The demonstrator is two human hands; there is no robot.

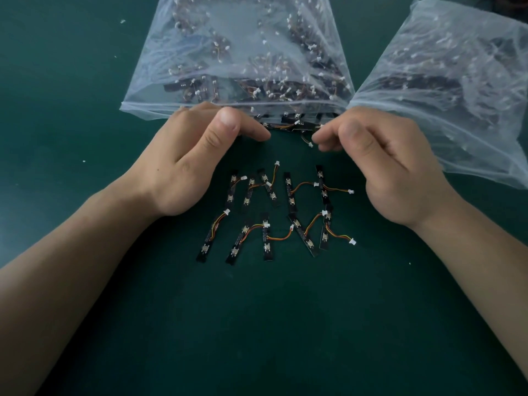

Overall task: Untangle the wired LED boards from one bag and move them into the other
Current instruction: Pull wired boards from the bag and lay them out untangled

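Observation:
A clear plastic bag (200, 52) full of tangled black LED boards lies at the top centre, its mouth facing me. A second clear bag (457, 90) with more boards lies at the right. At the first bag's mouth a wired LED board (288, 126) sticks out between my hands. My left hand (197, 155) curls over the bag's lip, its fingertips at the board's left end. My right hand (380, 164) pinches the right end, and a white connector (310, 144) dangles by its fingertips. Several separated boards (274, 212) lie in two rows below my hands.
Everything rests on a dark green table mat (271, 324). The right bag's lower edge lies close beside my right hand. A few small white specks (123, 21) are scattered on the mat at the left.

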